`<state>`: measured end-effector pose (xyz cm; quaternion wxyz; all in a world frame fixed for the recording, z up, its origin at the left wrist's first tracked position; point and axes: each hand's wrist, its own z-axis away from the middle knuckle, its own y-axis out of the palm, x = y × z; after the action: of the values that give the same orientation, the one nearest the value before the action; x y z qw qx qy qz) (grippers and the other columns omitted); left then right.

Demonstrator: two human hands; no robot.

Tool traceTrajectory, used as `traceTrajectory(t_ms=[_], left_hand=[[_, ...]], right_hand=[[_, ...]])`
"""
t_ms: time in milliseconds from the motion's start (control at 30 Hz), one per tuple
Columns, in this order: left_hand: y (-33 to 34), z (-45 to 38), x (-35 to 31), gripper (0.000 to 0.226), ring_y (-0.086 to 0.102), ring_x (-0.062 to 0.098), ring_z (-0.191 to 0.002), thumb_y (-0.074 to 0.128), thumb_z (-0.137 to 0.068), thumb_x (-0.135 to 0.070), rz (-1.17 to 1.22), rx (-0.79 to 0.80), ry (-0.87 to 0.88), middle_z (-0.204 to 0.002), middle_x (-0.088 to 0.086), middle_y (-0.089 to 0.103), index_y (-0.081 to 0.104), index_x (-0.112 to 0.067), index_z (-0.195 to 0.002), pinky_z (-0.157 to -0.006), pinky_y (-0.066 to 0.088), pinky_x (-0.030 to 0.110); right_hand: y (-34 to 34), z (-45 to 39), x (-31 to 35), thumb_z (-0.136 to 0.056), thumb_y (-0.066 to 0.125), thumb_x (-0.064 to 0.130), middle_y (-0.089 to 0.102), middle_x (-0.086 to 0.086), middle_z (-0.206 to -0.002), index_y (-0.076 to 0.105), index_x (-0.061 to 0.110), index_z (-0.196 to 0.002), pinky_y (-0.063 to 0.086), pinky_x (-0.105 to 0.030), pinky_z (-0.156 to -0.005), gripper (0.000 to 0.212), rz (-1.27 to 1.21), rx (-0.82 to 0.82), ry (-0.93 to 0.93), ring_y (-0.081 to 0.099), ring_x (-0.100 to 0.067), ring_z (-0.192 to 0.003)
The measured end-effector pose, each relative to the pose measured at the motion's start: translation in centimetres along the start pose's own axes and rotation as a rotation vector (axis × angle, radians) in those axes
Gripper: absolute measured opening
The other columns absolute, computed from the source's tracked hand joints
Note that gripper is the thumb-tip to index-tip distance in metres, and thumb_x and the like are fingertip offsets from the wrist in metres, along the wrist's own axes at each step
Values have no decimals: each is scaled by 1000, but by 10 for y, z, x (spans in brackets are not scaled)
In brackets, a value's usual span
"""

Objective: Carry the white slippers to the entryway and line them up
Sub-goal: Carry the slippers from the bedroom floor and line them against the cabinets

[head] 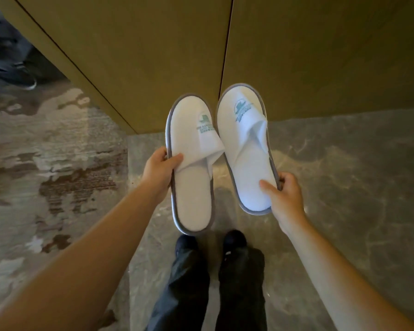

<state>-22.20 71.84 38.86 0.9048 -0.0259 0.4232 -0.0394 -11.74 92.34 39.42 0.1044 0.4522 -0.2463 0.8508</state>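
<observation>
I hold two white slippers with grey edging and a green logo, side by side in the air above the floor, toes pointing away from me. My left hand (159, 170) grips the left slipper (193, 185) by its outer edge, thumb on the folded upper. My right hand (283, 194) grips the right slipper (245, 154) near the heel, thumb on the insole. The right slipper is held a little higher and farther forward than the left one.
Tan wooden panels (153, 56) with dark vertical seams stand straight ahead. I stand on grey stone floor (344, 175), my dark shoes (234, 240) below the slippers. A patterned carpet (46, 163) lies to the left. Another person's shoe (22, 77) shows at upper left.
</observation>
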Motion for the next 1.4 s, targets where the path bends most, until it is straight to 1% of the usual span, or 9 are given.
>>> traceTrajectory(t_ms=[133,400,633,767,900,1067,1133,1233,1400], left_hand=[[25,-65,52,12,57,22,-82,54,-85,-13,22,-117,-38,-90,7,57,53,-10,-96,-74,51,37],[44,-191,187,10,54,13,-63,53,-85,-10,13,-165,-148,-78,3,54,49,-10,-93,-48,48,24],[49,-334,302,17,51,18,-65,53,-85,-8,-103,-131,-104,-79,6,53,46,-9,-100,-64,45,36],[64,-396,338,23,53,17,-63,55,-84,-11,-56,-139,-96,-79,6,55,47,-11,-105,-57,46,32],[72,-433,355,51,58,25,-82,58,-82,-12,-82,-135,-49,-103,16,57,36,-8,-128,-76,52,42],[65,-422,368,77,38,29,-129,69,-75,-27,-498,-89,202,-143,11,37,25,-12,-137,-105,35,42],[64,-408,385,87,27,26,-135,72,-71,-34,-702,45,317,-149,7,26,21,-18,-139,-108,28,42],[66,-396,417,105,3,28,-141,72,-64,-47,-1051,188,276,-155,3,-1,4,-29,-142,-113,15,47],[71,-405,439,108,-7,32,-140,68,-63,-57,-1347,162,364,-153,3,-11,-5,-34,-140,-113,12,52]], right_hand=[[26,-75,-55,-80,60,7,50,-5,-88,42,8,-92,39,-21,-58,21,16,47,39,50,-19,-80],[88,-175,-188,-80,59,6,48,8,-77,43,10,-93,39,-10,-52,21,35,39,128,48,-3,-70],[155,-294,-296,-80,59,7,52,-7,-93,46,6,-98,39,-17,-52,23,62,1,61,51,-21,-83],[180,-339,-345,-81,60,11,49,-5,-96,41,12,-96,43,-21,-60,25,83,13,35,50,-19,-86],[189,-354,-375,-82,60,14,48,-4,-97,39,13,-96,42,-30,-68,25,98,1,56,49,-19,-88],[184,-346,-390,-82,60,15,49,-6,-100,44,5,-107,36,-17,-53,32,108,-25,73,49,-20,-88],[183,-341,-396,-81,61,14,50,-7,-99,45,4,-107,36,-17,-52,32,120,-47,70,50,-21,-87],[185,-336,-405,-81,62,13,50,-7,-97,44,6,-100,38,-18,-54,27,101,-60,83,51,-21,-86],[184,-338,-409,-81,63,18,50,-4,-100,42,12,-98,37,-15,-52,27,113,-66,90,51,-19,-87]])
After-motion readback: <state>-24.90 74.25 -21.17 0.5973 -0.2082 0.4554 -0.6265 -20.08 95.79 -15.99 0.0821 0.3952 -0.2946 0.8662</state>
